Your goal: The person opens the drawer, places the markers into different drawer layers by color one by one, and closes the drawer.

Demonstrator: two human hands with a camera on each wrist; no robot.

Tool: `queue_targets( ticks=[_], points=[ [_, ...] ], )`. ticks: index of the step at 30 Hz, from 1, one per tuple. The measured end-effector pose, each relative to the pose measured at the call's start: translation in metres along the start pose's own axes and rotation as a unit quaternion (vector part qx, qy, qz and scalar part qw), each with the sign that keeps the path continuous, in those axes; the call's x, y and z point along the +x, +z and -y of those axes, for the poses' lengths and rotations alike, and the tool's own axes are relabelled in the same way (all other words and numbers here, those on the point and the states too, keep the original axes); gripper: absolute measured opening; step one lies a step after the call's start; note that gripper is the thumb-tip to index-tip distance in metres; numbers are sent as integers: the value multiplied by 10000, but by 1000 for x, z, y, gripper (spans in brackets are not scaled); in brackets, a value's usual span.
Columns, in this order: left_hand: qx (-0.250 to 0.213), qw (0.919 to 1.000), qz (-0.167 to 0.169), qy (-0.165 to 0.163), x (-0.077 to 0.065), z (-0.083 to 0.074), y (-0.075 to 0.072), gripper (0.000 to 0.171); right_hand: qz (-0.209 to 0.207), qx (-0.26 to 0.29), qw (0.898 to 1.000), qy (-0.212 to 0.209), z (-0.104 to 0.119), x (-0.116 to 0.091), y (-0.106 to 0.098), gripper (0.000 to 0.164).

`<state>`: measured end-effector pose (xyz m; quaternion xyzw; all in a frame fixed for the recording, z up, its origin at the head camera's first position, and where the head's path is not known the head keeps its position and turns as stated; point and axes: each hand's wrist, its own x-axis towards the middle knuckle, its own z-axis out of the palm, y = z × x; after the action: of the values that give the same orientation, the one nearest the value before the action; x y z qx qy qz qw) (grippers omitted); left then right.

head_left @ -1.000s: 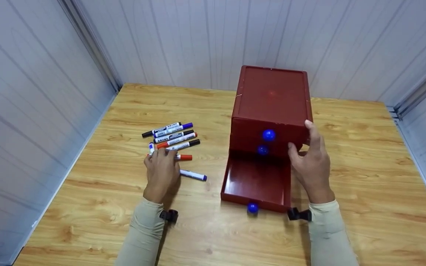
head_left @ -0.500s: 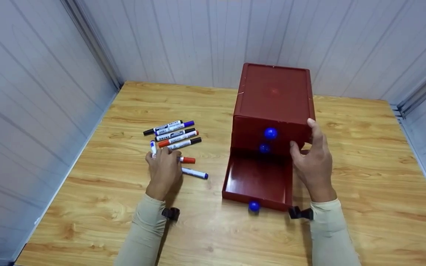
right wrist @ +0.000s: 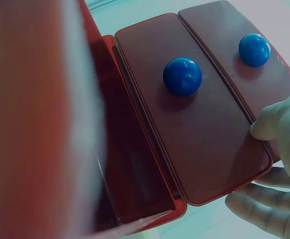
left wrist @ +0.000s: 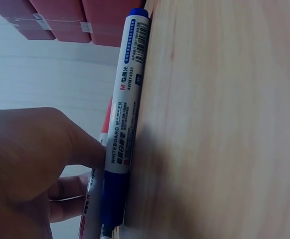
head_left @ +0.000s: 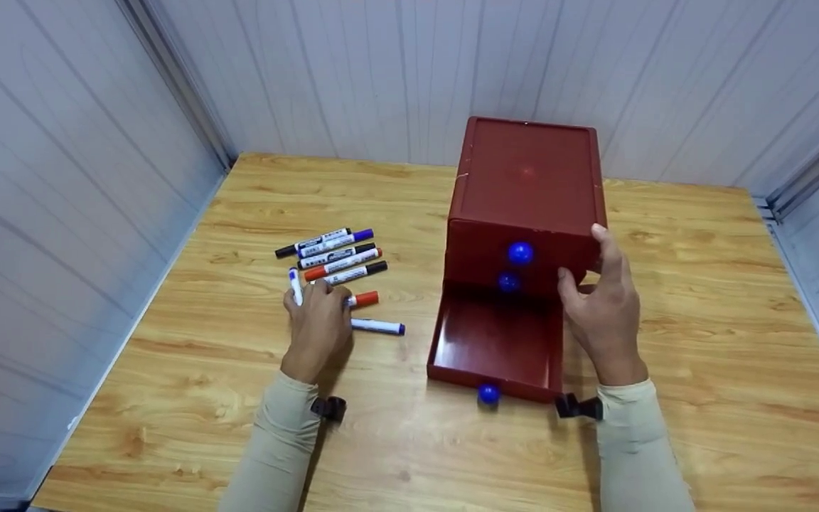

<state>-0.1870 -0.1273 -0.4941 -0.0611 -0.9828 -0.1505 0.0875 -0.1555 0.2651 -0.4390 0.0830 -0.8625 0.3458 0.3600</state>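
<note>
My left hand (head_left: 318, 320) is low over the table among whiteboard markers. Its thumb and fingers pinch a red-capped whiteboard marker (left wrist: 93, 199), partly hidden behind a blue-capped whiteboard marker (left wrist: 120, 109). The blue-capped one lies on the wood right beside the thumb. My right hand (head_left: 603, 320) grips the front right corner of a dark red drawer box (head_left: 523, 178), thumb on the front and fingers along the side. Round blue knobs (right wrist: 182, 76) sit on the drawer fronts. The bottom drawer (head_left: 495, 341) stands pulled out, with nothing visible inside.
Several more markers lie in a loose row beyond my left hand, among them a black-capped marker (head_left: 350, 274). A blue-ended marker (head_left: 295, 284) points away from me beside my fingers. Pale panels (head_left: 352, 78) wall the table in at the back and sides.
The red-capped marker has shifted slightly at my left hand, and the near blue-capped marker has swung more level. My right hand keeps its hold on the drawer box.
</note>
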Motion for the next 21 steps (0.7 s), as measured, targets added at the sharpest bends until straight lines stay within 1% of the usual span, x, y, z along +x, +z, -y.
queue_targets(
  ticks=[3, 8, 12, 15, 21],
  points=[
    [-31, 9997, -236, 85, -1, 0, 1, 16, 24, 82, 10000, 32, 1, 0, 0, 69],
    [-133, 9985, -490, 215, -1, -1, 1, 15, -30, 240, 9996, 107, 2, 0, 0, 70],
    [-130, 9984, -519, 189, -1, -3, 0, 18, -16, 170, 9998, 62, 1, 0, 0, 71],
    [-112, 9979, -603, 228, -1, -4, -1, 20, 19, 125, 9999, 39, -1, 0, 0, 70],
    [-57, 9951, -796, 581, -6, -10, -1, 18, 35, 121, 9999, 5, -2, 0, 1, 69]
  ],
)
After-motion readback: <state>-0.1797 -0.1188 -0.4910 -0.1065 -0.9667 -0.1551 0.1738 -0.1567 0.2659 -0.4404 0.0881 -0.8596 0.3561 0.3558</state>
